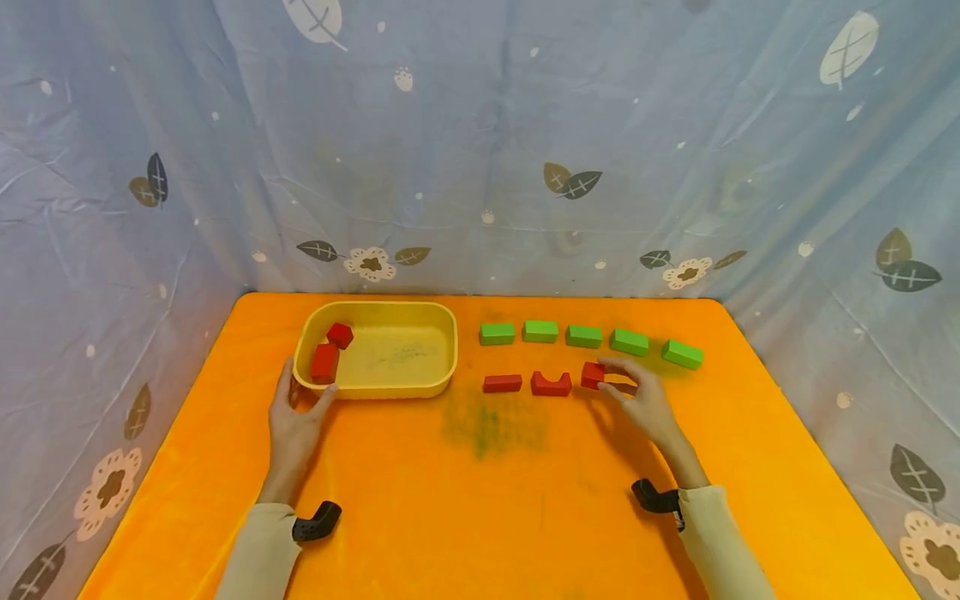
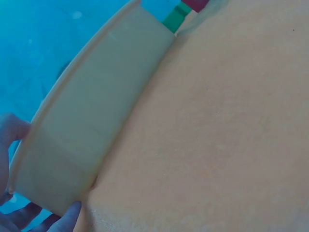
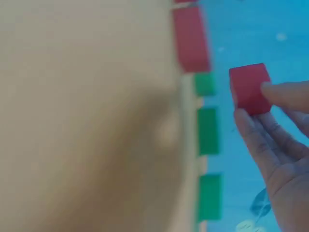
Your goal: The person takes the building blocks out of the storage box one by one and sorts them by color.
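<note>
My left hand (image 1: 295,429) grips the near left corner of a yellow plastic tub (image 1: 393,391). In the left wrist view its thumb is at the rim and its fingers are against the tub's outer wall (image 2: 91,106). Inside the tub, at the left end, lie a larger red block (image 1: 325,363) and a small red block (image 1: 340,335). My right hand (image 1: 651,411) pinches a red block (image 3: 250,88) between thumb and fingers, raised off the table in the right wrist view. Left of it are a red block with a curved notch (image 1: 551,384) and a flat red block (image 1: 502,383).
Several green blocks (image 1: 540,332) form a row behind the red ones, right of the tub. An orange cloth (image 1: 480,517) covers the table. Blue leaf-patterned curtains (image 1: 480,150) hang behind and at both sides.
</note>
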Demonstrator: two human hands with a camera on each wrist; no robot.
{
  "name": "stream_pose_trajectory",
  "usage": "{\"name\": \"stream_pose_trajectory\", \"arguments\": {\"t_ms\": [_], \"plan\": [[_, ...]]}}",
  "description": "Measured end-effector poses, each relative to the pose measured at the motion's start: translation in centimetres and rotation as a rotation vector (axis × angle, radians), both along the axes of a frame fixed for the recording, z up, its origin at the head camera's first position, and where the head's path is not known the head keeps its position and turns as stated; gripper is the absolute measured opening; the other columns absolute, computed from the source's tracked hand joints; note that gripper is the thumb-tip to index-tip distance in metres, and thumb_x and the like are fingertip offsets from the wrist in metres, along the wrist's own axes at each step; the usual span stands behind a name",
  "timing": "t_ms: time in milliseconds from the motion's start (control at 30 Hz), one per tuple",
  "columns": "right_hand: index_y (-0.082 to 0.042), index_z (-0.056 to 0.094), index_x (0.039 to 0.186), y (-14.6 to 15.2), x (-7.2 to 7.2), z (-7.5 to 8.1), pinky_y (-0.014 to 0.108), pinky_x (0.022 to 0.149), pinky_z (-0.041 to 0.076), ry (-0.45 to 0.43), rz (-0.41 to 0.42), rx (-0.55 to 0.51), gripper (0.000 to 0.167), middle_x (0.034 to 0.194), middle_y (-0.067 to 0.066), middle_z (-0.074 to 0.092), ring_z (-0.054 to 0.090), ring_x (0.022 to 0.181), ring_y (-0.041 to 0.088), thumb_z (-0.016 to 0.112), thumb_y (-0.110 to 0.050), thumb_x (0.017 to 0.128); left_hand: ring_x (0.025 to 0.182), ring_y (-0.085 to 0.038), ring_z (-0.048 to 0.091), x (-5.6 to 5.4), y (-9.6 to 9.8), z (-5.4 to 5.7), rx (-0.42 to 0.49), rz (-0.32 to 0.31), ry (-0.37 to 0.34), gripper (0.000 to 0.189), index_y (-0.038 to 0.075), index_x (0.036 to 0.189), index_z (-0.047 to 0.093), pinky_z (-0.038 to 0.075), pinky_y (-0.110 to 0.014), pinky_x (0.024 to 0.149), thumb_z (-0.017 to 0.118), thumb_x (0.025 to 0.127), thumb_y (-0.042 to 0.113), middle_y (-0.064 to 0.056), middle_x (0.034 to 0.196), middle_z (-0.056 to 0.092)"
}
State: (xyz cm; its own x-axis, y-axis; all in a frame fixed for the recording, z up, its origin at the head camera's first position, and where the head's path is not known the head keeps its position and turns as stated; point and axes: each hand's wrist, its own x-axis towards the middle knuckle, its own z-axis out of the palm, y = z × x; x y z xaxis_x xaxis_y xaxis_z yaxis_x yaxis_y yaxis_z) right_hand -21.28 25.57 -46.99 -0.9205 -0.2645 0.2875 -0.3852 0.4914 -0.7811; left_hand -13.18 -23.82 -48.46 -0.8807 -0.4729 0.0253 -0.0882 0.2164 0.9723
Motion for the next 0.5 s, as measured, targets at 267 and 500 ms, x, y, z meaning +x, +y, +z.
{"name": "stream_pose_trajectory", "arguments": {"t_ms": [267, 500], "plan": [[0.010, 0.055, 0.130, 1.2, 0.1, -1.4, 0.053, 0.085, 0.054, -0.012, -0.024, 0.267, 0.044, 0.111, 0.026, 0.065, 0.063, 0.102, 0.042, 0.063, 0.013, 0.087, 0.141, -0.031, 0.032, -0.1, -0.2, -0.1, 0.010, -0.007, 0.000, 0.090, 0.019, 0.159, 0.014, 0.026, -0.047, 0.117, 0.073, 0.090, 0.025, -0.005, 0.160, 0.025], [0.011, 0.051, 0.134, 1.1, 0.1, -0.3, 0.049, 0.086, 0.055, -0.093, 0.024, 0.251, 0.052, 0.120, 0.030, 0.059, 0.062, 0.105, 0.044, 0.067, 0.013, 0.084, 0.143, -0.030, 0.029, -0.2, -0.1, 0.1, 0.023, -0.014, -0.005, 0.090, 0.019, 0.159, 0.014, 0.025, -0.046, 0.118, 0.072, 0.091, 0.024, -0.004, 0.161, 0.022]]}}
